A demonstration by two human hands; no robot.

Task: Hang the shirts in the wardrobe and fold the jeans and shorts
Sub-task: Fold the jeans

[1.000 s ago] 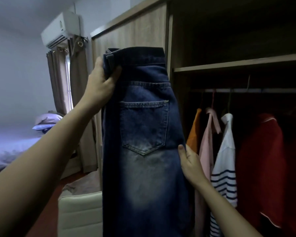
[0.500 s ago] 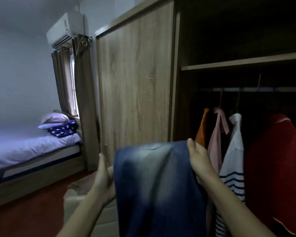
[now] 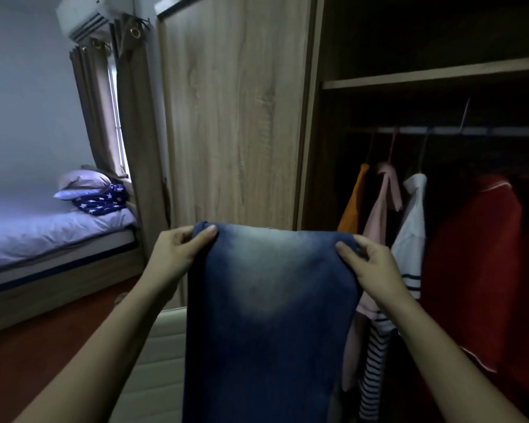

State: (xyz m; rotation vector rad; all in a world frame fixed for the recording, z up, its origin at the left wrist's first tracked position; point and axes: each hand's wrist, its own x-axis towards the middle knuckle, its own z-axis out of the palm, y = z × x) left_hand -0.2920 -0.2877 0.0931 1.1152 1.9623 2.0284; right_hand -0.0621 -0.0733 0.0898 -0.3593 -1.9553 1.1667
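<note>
The jeans (image 3: 269,300) hang at 6 o'clock before the wardrobe (image 3: 235,117), their top fold gripped by the clenched fingers of the left hand (image 3: 174,254) and right hand (image 3: 373,264). Shirts (image 3: 413,215) hang on the rail (image 3: 471,131) at 3 o'clock; folding looks barely begun, shorts unseen

jeans (image 3: 269,300): lower part off-frame | striped shirt (image 3: 409,239): partly behind jeans

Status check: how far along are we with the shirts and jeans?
Done: orange shirt, pink shirt, striped shirt and red top hang on the rail. In hand: left hand and right hand pinch the jeans at a folded top edge, the rest hanging down. Left: finish folding them; no shorts are in view.
</note>
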